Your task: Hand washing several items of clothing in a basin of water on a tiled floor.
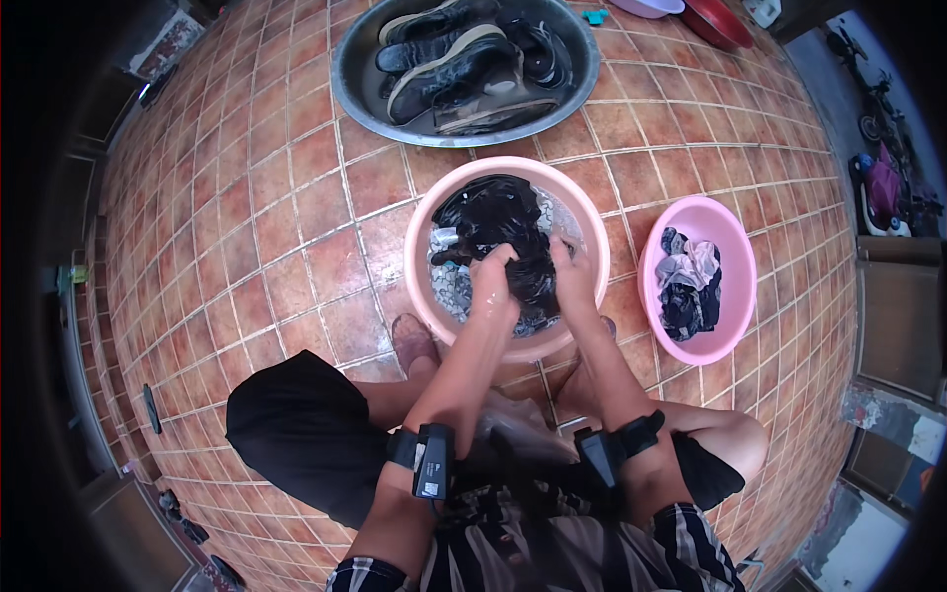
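Both hands are inside a round pale pink basin (507, 169) on the floor before me. My left hand (491, 275) grips a wet black cloth (497, 214), thumb on top. On the cloth's other side my right hand (571, 272) has hold of it too, some fingers hidden in the folds. The black cloth lies bunched across the basin, its far part spread towards the back wall. Beneath it, patterned fabric (448, 290) shows in the water. A small white piece (444, 237) lies by the left wall.
A metal tub (348, 96) with dark shoes (459, 70) in water stands beyond the basin. To the right, a pink oval basin (736, 318) holds damp clothes (688, 277). A red basin (714, 26) is at the far right. My feet (414, 342) flank the basin on tiled floor.
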A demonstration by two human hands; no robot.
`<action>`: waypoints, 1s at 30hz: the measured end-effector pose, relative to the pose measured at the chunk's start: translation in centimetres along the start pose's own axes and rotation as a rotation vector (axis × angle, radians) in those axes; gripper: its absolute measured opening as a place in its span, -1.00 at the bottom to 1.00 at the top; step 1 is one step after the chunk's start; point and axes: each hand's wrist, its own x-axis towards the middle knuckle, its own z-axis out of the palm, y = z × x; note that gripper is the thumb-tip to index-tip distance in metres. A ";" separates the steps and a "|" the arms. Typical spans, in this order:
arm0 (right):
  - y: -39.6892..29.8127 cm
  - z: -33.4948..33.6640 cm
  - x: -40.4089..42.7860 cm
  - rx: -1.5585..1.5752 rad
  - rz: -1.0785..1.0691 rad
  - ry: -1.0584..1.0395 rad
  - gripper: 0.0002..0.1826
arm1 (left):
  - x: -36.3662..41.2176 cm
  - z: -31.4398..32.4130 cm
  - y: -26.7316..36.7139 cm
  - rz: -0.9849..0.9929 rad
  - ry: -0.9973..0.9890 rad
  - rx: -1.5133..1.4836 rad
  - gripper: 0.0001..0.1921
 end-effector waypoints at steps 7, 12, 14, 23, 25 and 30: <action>7.3 -2.2 3.0 0.070 0.075 -0.003 -0.77 | 2.1 -2.8 -0.4 -0.234 0.090 0.227 -0.51; 8.8 -2.3 1.1 -0.647 -0.389 -0.055 -0.48 | 3.8 -4.4 0.0 -0.355 0.021 1.061 -0.56; 8.8 -0.8 -0.8 -0.714 -0.372 -0.185 -0.40 | 4.4 -5.4 0.5 -0.291 0.048 1.156 -0.54; 12.7 0.4 -0.4 -1.118 -0.212 -0.378 -0.51 | 8.5 -8.8 -2.6 -0.321 0.037 1.129 -0.53; 11.2 -0.1 0.5 -1.065 -0.211 -0.429 -0.50 | 8.3 -8.8 -2.5 -0.300 0.035 1.097 -0.53; 4.9 -2.1 1.1 -0.958 -0.204 -0.331 -0.57 | 6.0 -9.5 -2.3 -0.422 0.043 0.894 -0.34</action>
